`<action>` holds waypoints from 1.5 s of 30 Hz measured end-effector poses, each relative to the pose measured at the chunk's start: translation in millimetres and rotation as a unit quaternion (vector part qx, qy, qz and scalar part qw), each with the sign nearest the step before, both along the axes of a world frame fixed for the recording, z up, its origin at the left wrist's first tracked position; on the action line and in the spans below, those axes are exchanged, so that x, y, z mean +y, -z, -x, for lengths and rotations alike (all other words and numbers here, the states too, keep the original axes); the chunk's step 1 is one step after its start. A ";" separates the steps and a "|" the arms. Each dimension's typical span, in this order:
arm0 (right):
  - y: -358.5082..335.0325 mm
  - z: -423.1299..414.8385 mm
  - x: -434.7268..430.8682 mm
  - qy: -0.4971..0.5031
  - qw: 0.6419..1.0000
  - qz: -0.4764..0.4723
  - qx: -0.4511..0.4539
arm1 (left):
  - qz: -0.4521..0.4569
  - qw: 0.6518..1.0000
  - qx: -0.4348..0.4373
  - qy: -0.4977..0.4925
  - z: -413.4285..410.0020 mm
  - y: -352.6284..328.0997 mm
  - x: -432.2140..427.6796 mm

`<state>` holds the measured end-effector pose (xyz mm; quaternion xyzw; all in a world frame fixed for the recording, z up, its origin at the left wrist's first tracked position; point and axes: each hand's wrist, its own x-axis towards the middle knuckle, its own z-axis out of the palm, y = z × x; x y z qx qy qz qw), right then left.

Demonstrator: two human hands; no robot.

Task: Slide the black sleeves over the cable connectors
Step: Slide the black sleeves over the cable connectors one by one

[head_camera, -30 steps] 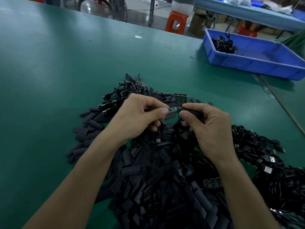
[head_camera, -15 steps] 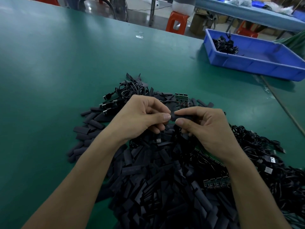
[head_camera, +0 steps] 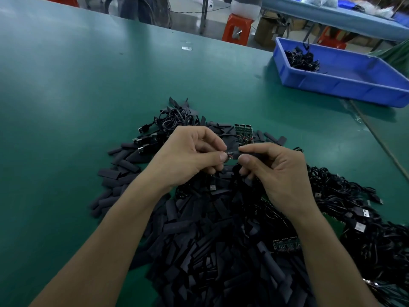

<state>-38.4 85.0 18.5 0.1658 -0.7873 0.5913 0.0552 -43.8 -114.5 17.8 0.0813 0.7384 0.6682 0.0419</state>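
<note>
Above a heap of flat black sleeves point(head_camera: 212, 244), my left hand point(head_camera: 188, 156) pinches the end of a small cable connector point(head_camera: 230, 155) between thumb and fingers. My right hand point(head_camera: 276, 171) pinches a black sleeve point(head_camera: 247, 154) that sits on the same cable, its open end right beside the connector. A short stretch of the connector with red wires shows between the two thumbs. The cable itself drops out of sight behind my fingers.
A pile of black USB cables point(head_camera: 363, 220) lies to the right and another bundle point(head_camera: 174, 120) behind my hands. Small green circuit boards point(head_camera: 243, 132) lie among them. A blue bin point(head_camera: 345, 83) holding finished cables stands at the far right of the green table point(head_camera: 66, 107).
A second ago the connector showed bare between my hands; half a second ago the hands met and hid it. Now they have drawn slightly apart, and only a short piece shows.
</note>
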 end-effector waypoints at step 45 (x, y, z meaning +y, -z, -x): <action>8.0 0.5 -2.6 -0.021 0.999 0.013 0.038 | 0.105 0.993 -0.026 0.040 -0.5 2.2 -1.7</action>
